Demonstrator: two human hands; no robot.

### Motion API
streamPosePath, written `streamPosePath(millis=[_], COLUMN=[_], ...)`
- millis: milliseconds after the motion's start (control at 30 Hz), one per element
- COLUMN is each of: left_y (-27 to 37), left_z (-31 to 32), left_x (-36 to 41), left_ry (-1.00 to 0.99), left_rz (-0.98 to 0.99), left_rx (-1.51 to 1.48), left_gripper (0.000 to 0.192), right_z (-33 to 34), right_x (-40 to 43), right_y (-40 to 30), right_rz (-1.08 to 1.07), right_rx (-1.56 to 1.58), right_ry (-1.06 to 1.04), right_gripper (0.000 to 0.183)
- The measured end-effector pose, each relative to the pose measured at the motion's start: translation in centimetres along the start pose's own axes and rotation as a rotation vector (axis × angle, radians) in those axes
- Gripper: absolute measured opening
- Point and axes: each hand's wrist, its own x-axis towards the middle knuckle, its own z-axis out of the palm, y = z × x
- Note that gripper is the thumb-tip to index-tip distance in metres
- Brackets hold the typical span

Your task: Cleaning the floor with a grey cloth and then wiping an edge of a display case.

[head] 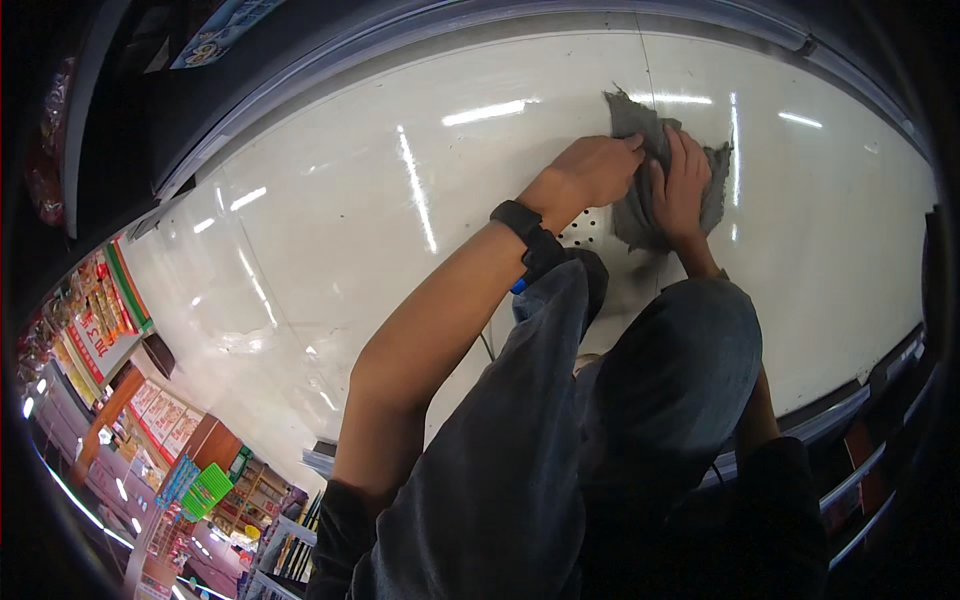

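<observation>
A dark grey cloth point(637, 214) with frayed edges lies spread and partly bunched on a glossy pale tiled floor point(337, 202). At the cloth's left side, my left hand point(600, 169) pinches a fold between thumb and fingers; a black wrist strap is on that arm. My right hand point(681, 184) rests on the right part of the cloth, its fingers extended over the fabric; whether it grips any of it is not clear. Several small black dots show on the floor just below my left hand, beside a dark shoe point(594, 281).
My bent knees point(675, 345) in dark trousers fill the lower middle. Dark shelving with a pale edge strip point(360, 45) curves along the top, and more shelves point(855, 472) stand at lower right. Packaged goods point(101, 300) and a green plastic basket point(206, 491) are at the left.
</observation>
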Motion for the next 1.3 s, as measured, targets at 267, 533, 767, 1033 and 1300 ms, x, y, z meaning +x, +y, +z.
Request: streamPosePath(millis=[267, 533, 767, 1033, 1300], left_y=[-0.4, -2.1, -4.7, -4.1, -5.1], left_z=[-0.1, -2.1, -2.4, -3.0, -2.8], left_x=[-0.4, -1.8, -1.1, 0.2, -1.3], left_ry=[0.089, 0.360, 0.422, 0.435, 0.474], left_rz=[0.051, -0.079, -0.215, -0.285, -0.355], left_rx=[-0.020, 0.077, 0.291, 0.369, 0.366], left_gripper=[0.038, 0.035, 0.046, 0.046, 0.047], right_z=[-1.9, 0.6, 1.8, 0.9, 3.5], right_x=[-4.5, 6.7, 11.2, 11.0, 12.4], right_y=[-1.1, -0.9, -0.5, -1.8, -4.8], right_rz=[0.040, 0.101, -0.023, 0.066, 0.160], right_rx=[-0.097, -0.076, -0.114, -0.221, 0.057], right_ry=[-0.109, 0.007, -0.006, -0.014, 0.102], right_gripper=[0.109, 0.107, 0.081, 0.081, 0.083])
